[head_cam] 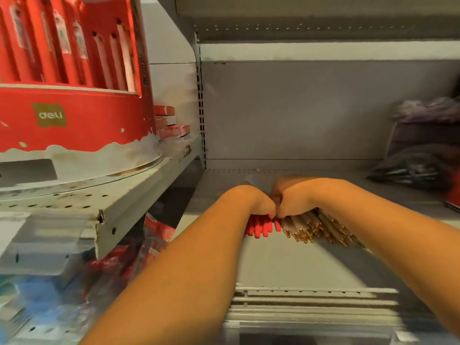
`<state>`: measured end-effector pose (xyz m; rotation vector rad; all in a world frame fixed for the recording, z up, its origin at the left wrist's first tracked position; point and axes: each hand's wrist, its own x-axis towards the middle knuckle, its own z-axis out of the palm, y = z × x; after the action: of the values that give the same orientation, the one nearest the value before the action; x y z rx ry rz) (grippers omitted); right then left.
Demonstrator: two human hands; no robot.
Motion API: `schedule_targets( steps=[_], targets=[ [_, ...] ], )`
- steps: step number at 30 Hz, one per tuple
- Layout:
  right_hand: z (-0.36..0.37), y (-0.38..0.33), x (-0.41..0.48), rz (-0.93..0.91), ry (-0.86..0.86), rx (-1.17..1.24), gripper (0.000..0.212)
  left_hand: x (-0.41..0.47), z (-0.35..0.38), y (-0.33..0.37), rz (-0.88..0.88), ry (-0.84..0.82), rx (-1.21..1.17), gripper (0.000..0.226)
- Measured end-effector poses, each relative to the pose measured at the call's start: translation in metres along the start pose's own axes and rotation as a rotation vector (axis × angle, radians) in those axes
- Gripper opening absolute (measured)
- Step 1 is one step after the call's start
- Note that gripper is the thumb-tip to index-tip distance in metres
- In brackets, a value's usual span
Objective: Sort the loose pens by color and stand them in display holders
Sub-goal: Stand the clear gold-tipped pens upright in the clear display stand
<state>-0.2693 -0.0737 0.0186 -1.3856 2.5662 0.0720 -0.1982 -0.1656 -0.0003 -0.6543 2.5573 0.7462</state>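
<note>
A heap of loose pens lies on the grey shelf (286,260) in front of me. The red-capped pens (261,226) poke out under my left hand (249,200), whose fingers curl down over them. Beside them, pale pens with gold tips (321,229) fan out to the right from under my right hand (293,195), also curled over the pile. My two hands touch at the thumbs. Whether either hand truly grips pens is hidden by the fingers. A round red display holder (74,125) with slots of red pens stands on the upper left shelf.
Small red boxes (171,125) are stacked behind the red holder. At the far right of the shelf lie dark plastic bags (410,170) and a red item (453,197). Packaged goods (139,250) fill the space under the left shelf. A ridged rail (311,305) runs along the shelf front.
</note>
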Motion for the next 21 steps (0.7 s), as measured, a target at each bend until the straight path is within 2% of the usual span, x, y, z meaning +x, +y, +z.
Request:
schedule_targets(
  steps=[5,8,12,15,18,21],
  targets=[
    [0.002,-0.013,-0.003,0.035,-0.093,0.026,0.03,-0.004,-0.007,-0.007,-0.118,0.024,0.09,0.046],
    [0.006,-0.016,-0.006,0.052,-0.036,0.049,0.034,-0.009,-0.008,-0.011,-0.149,0.062,0.103,0.042],
    [0.008,-0.018,-0.005,0.087,0.042,0.009,0.027,-0.011,-0.005,-0.01,-0.14,0.174,-0.041,0.046],
    [0.015,-0.021,-0.005,0.076,0.129,-0.047,0.023,-0.012,-0.003,-0.009,-0.147,0.161,0.028,0.052],
    [0.02,-0.023,-0.004,0.073,0.226,-0.112,0.018,-0.014,-0.005,-0.009,-0.16,0.238,0.007,0.032],
    [0.018,-0.024,-0.003,0.099,0.194,-0.027,0.02,-0.014,-0.009,-0.013,-0.168,0.35,0.011,0.016]
  ],
)
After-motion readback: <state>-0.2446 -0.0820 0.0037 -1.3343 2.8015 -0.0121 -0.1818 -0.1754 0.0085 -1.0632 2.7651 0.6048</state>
